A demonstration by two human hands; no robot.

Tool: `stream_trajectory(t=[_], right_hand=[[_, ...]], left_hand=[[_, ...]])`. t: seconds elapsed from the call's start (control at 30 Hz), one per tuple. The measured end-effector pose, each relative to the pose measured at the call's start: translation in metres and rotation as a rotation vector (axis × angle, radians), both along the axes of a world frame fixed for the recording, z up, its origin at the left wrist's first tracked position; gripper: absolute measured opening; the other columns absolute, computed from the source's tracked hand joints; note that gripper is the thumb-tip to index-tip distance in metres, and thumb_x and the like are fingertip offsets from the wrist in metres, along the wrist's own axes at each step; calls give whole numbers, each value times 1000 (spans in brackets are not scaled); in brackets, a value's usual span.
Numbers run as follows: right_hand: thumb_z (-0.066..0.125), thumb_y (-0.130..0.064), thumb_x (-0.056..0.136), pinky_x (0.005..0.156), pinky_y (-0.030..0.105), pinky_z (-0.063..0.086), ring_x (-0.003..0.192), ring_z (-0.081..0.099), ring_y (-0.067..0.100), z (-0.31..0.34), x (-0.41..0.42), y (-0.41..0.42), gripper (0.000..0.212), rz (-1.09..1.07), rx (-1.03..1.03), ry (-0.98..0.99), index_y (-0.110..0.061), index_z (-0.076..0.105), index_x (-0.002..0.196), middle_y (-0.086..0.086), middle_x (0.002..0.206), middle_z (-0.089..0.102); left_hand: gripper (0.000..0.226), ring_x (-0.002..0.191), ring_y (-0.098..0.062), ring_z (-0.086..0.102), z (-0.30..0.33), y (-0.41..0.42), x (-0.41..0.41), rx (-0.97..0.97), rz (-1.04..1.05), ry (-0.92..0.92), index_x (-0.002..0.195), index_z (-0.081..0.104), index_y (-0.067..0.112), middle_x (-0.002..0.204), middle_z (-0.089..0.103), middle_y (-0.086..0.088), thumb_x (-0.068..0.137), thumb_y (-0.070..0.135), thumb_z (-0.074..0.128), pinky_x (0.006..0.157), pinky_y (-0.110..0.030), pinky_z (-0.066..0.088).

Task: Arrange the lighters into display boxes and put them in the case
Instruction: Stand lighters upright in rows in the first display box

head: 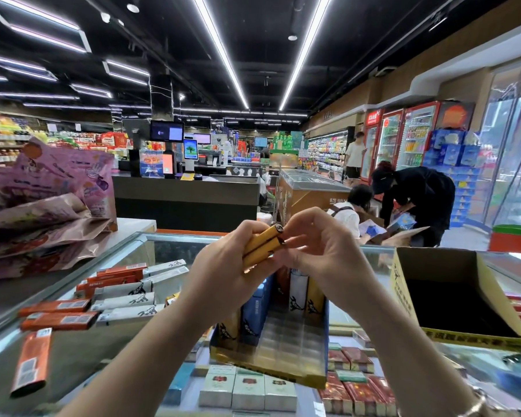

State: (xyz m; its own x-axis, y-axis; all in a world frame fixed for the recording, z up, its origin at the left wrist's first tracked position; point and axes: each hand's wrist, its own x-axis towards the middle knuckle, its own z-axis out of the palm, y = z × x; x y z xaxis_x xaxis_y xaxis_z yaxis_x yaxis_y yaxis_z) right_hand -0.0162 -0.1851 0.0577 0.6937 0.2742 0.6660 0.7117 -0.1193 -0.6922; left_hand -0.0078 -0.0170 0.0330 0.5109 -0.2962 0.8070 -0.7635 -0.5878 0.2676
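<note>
My left hand grips two yellow lighters held up over the glass counter. My right hand pinches the metal top end of them. Below my hands a display box lies on the glass with blue, white and yellow lighters standing in its far rows; its near slots are bare. Loose orange lighters and white lighters lie scattered on the counter to the left.
An open yellow cardboard carton stands at the right on the glass case. Cigarette packs show under the glass. Purple paper bags pile at the left. People crouch by boxes behind the counter.
</note>
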Motion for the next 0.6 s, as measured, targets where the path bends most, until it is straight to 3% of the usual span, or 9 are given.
stream_trajectory(t=[0.1,0.2,0.33,0.43,0.6], right_hand=[[71,3,74,64,29,54,67,62,14,-4,0,6,32,150,91,124,-14,48,87,-2,72,67],[71,-16,68,60,25,53,63,63,11,-6,-2,9,30,187,154,172,-10,49,88,-2,69,67],[70,-21,67,61,26,55,65,62,14,-5,-1,10,31,130,176,198,-7,54,89,8,75,64],[73,-25,66,72,26,56,77,65,13,-10,1,12,36,121,40,233,-13,55,94,4,85,67],[72,-7,79,73,23,54,82,69,12,-23,4,22,25,153,-7,222,-19,54,93,0,83,72]], left_hand=[[35,63,-5,55,0,0,-1,-42,-63,27,104,49,27,79,59,15,82,55,52,54,-36,49],[16,61,-5,52,-1,-2,-1,-98,-92,90,96,41,38,71,56,17,85,41,52,56,-35,47],[16,62,-4,41,5,-3,-4,-322,-302,247,98,41,27,71,48,19,85,28,51,59,-21,41],[23,62,-2,45,11,-2,-4,-543,-442,323,101,40,14,73,47,12,87,26,54,58,-14,43],[41,69,-4,57,10,-1,0,-716,-487,433,100,45,7,74,57,5,73,35,60,61,-15,49]])
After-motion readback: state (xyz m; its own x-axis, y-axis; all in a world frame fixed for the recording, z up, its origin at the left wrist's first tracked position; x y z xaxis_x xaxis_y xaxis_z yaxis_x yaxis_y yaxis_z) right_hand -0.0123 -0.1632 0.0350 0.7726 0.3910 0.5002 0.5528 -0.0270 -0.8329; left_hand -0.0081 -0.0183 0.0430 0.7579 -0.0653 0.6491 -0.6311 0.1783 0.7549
